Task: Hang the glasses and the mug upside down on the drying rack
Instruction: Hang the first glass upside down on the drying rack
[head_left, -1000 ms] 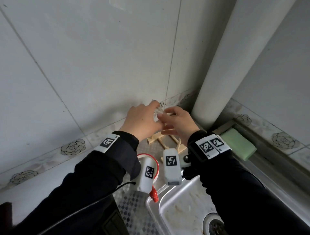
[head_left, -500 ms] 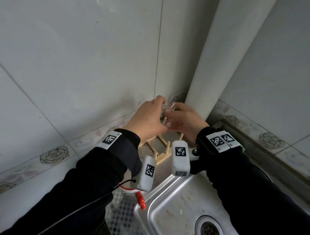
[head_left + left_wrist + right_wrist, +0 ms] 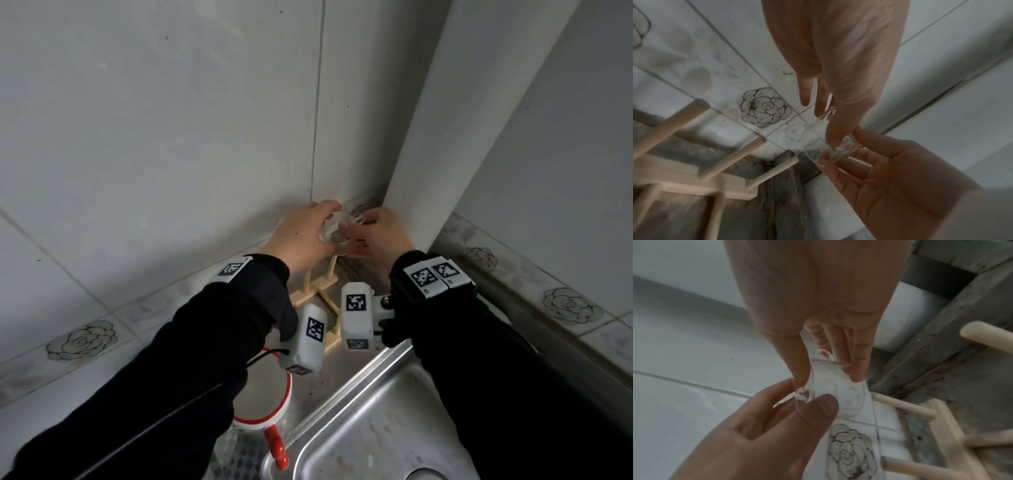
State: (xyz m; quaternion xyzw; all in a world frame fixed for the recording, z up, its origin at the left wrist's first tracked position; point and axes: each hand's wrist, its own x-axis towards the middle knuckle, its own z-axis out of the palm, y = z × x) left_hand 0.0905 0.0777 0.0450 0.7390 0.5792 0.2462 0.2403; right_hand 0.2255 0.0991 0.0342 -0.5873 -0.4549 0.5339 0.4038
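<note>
A clear drinking glass (image 3: 337,229) sits between both hands above the pale wooden peg rack (image 3: 317,286), with the red-rimmed white mug (image 3: 262,404) nearer, left of the steel sink (image 3: 370,431).

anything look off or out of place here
Nothing is broken or spilled. The glass is held by both hands above the wooden rack. The red-rimmed mug still sits on the counter by the sink, not yet hung.

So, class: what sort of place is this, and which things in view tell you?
Most likely a home kitchen corner: a stainless steel sink, a tiled wall with rose-pattern border, and a wooden drying rack on the counter.
</note>
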